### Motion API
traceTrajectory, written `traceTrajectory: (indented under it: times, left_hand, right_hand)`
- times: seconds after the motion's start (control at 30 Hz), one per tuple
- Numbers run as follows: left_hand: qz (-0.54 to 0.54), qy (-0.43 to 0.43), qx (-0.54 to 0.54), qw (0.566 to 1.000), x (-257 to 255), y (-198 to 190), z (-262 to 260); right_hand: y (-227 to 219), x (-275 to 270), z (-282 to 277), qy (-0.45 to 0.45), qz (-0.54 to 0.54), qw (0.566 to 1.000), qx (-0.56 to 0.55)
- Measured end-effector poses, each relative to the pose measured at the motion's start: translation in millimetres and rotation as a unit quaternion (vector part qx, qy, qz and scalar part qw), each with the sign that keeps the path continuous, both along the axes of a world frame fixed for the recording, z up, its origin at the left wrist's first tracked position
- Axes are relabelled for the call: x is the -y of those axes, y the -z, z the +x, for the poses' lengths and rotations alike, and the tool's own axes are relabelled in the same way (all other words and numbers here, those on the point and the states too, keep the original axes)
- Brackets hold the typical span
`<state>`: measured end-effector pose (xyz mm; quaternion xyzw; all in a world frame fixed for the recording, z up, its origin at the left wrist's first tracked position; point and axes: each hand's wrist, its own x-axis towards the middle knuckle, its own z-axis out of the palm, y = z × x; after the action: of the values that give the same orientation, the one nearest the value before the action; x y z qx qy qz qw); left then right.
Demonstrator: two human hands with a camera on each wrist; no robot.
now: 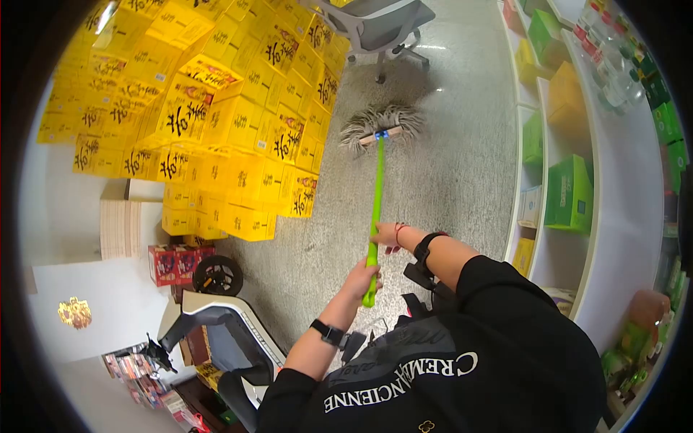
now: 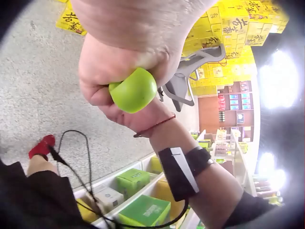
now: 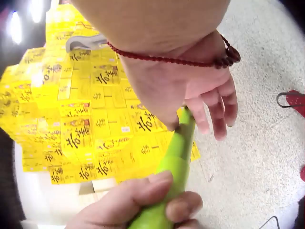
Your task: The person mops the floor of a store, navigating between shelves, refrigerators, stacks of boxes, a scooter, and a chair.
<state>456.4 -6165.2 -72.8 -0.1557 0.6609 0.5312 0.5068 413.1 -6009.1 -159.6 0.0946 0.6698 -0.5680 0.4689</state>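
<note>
A mop with a long green handle [image 1: 377, 189] reaches away from my body. Its grey string head [image 1: 401, 119] lies spread on the floor, joined by a blue clamp [image 1: 382, 135]. My left hand [image 1: 359, 280] grips the handle near its rounded end [image 2: 136, 90]. Farther up the shaft, my right hand [image 1: 388, 235] holds it between thumb and index finger. The other fingers [image 3: 218, 117] of that hand hang loosely off to the side. A red bracelet [image 3: 167, 59] circles the right wrist.
Stacked yellow boxes [image 1: 245, 130] line the left side, with a grey office chair [image 1: 382, 25] beyond the mop. White shelves [image 1: 534, 216] holding green boxes [image 1: 570, 193] run along the right. A scooter [image 1: 231, 339] with a black wheel [image 1: 217, 276] stands at lower left.
</note>
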Motion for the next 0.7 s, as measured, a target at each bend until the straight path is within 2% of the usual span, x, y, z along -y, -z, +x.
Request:
traceTrajectory:
  times: [0.07, 0.1, 0.17, 0.2, 0.27, 0.37, 0.4, 0.43, 0.47, 0.5, 0.53, 0.57, 0.63, 0.67, 0.7]
  left_hand:
    - [0.004, -0.014, -0.011, 1.0, -46, 10, -48]
    - [0.006, -0.02, -0.01, 1.0, -63, 19, -70]
    - [0.027, -0.011, -0.023, 0.999, -88, 35, -112]
    - [0.028, -0.014, -0.02, 0.999, -98, 38, -130]
    - [0.044, 0.005, -0.02, 0.999, -106, 41, -153]
    - [0.042, -0.004, -0.001, 0.999, -105, 28, -161]
    - [0.04, -0.004, -0.002, 0.999, -98, 26, -160]
    - [0.025, 0.011, -0.024, 0.999, -88, 25, -154]
    - [0.011, 0.028, -0.045, 0.999, -75, 24, -145]
    - [0.001, 0.028, -0.049, 0.998, -59, 23, -135]
    - [-0.009, 0.028, -0.053, 0.998, -38, 23, -124]
    - [-0.01, 0.032, -0.038, 0.999, -15, 20, -111]
    - [-0.021, 0.032, -0.017, 0.999, 30, 7, -82]
    - [-0.033, 0.029, -0.01, 0.999, 52, -4, -67]
    - [-0.032, 0.033, -0.012, 0.999, 79, -8, -53]
  right_hand:
    - [0, -37, -35, 0.074, 0.011, 0.997, -0.012]
    - [9, -51, -50, 0.076, 0.012, 0.997, -0.01]
    - [30, -69, -75, -0.024, 0.031, 0.97, -0.241]
    - [26, -75, -86, -0.027, 0.03, 0.97, -0.238]
    - [-4, -79, -103, 0.15, -0.008, 0.986, -0.073]
    - [-20, -79, -114, 0.138, 0.004, 0.99, -0.038]
    - [-8, -74, -115, 0.137, 0.002, 0.99, -0.039]
    - [18, -66, -112, -0.059, 0.049, 0.973, -0.219]
    - [31, -57, -107, -0.25, 0.094, 0.885, -0.381]
    - [23, -46, -97, -0.249, 0.095, 0.885, -0.381]
    - [7, -32, -83, -0.139, 0.025, 0.965, -0.221]
    - [-5, -15, -70, -0.021, -0.046, 0.997, -0.051]
    - [-3, 25, -51, -0.036, -0.073, 0.996, 0.024]
    - [-3, 45, -40, -0.033, -0.072, 0.997, 0.021]
    - [-6, 65, -29, -0.074, -0.079, 0.994, 0.027]
